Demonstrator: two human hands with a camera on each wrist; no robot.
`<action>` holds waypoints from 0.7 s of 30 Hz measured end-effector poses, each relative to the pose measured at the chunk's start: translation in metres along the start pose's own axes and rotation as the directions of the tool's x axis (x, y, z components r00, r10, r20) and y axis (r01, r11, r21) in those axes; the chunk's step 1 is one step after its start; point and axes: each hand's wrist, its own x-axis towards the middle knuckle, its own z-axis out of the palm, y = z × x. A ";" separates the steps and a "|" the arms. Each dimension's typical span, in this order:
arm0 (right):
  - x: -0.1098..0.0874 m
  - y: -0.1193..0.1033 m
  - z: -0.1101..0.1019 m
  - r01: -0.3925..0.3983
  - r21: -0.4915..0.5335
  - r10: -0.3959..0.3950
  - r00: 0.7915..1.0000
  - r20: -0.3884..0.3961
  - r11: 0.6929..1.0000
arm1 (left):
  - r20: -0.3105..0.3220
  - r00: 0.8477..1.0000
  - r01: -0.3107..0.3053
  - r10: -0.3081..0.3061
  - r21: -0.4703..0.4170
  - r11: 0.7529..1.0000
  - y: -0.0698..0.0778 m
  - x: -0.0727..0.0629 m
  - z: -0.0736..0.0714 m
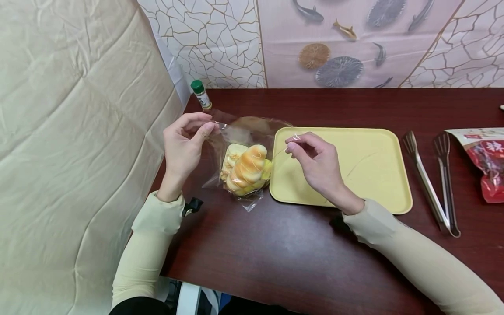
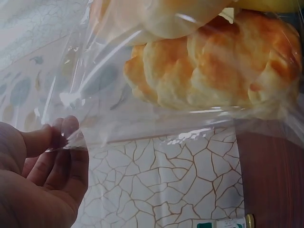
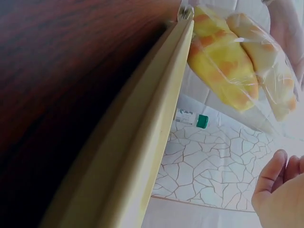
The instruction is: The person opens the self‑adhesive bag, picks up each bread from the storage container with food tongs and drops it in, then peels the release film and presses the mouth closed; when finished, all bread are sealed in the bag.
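Note:
A clear plastic bag [image 1: 249, 202] spreads between both hands above the dark table. Inside are several breads: a golden striped roll [image 1: 248, 168], a pale lumpy one [image 1: 232, 155] and a yellow one [image 3: 223, 64]. My left hand [image 1: 183, 144] pinches the bag's upper left edge between thumb and fingers, seen close in the left wrist view. At the opposite side, my right hand [image 1: 316, 164] holds the bag's edge in its fingertips, where a bit of film glints. That hand is above the left half of a yellow tray [image 1: 374, 175].
A small green-capped bottle [image 1: 201, 95] stands at the back left, beside a cream quilted cover [image 1: 78, 153]. Right of the tray lie metal tongs [image 1: 429, 188] and a red and white food packet [image 1: 490, 162]. Patterned cloth [image 1: 220, 43] hangs behind the table.

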 end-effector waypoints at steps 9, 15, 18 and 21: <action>-0.002 -0.009 -0.005 0.137 0.012 -0.137 0.990 -0.031 0.990 | 0.010 0.999 0.043 -0.043 -0.042 0.998 0.010 -0.001 -0.012; 0.001 -0.021 -0.006 0.264 -0.009 -0.264 0.964 -0.031 0.964 | -0.001 0.999 0.032 -0.032 -0.072 0.997 0.022 -0.001 -0.022; 0.003 -0.025 -0.006 0.303 -0.023 -0.304 0.952 -0.026 0.953 | 0.017 0.999 0.034 -0.032 -0.115 0.993 0.024 0.000 -0.025; 0.005 -0.026 -0.006 0.266 -0.025 -0.267 0.963 -0.027 0.964 | 0.034 0.999 0.045 -0.041 -0.129 0.991 0.023 0.000 -0.027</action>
